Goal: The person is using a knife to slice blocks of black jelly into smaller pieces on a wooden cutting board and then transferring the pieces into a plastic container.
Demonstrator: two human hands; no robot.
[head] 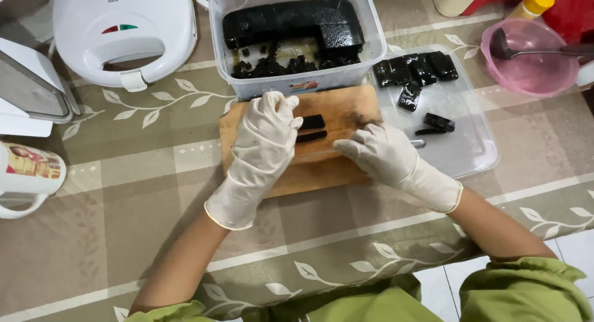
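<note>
The left hand in a cream latex glove (263, 150) reaches toward twelve o'clock, fingers curled down. The right hand in a cream latex glove (387, 153) points toward ten o'clock, fingers loosely bent.

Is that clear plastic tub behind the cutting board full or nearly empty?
Partly full. The tub holds a big black slab at the back, with only small black bits on its bare front floor.

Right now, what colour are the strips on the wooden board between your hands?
Glossy black: two strips on the tan wooden board, seen in the head view.
</note>
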